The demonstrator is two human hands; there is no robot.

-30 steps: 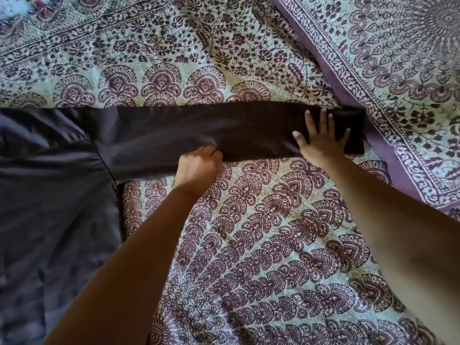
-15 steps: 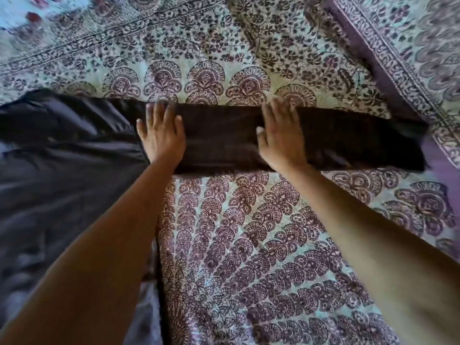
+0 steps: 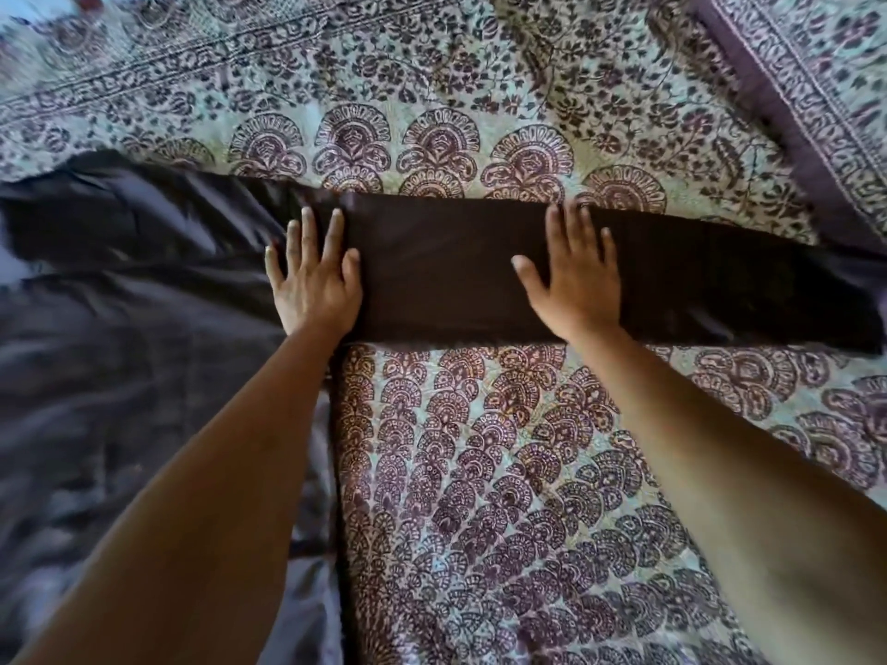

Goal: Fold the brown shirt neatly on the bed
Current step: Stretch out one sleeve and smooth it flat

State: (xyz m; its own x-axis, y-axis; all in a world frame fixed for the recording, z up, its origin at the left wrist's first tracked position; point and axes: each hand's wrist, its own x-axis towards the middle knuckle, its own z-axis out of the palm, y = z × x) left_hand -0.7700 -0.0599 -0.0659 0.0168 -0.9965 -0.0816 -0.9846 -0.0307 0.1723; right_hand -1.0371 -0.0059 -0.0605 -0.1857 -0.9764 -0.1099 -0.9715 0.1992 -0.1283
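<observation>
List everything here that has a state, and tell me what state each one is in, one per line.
brown shirt: lying on the bed, one long strip stretched flat to the right, not yet folded up
left hand: open, palm flat on the shirt
right hand: open, palm flat on the strip
patterned bedspread: spread under the shirt
pillow: lying at top right, patterned cover on

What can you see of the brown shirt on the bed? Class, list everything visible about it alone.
The brown shirt is dark, plain, matte cloth. A long sleeve lies flat as a straight band across the patterned bedspread, reaching right toward a pillow. Its wrinkled body spreads at the left. The left hand and right hand press flat on the sleeve, fingers spread, gripping nothing.
</observation>
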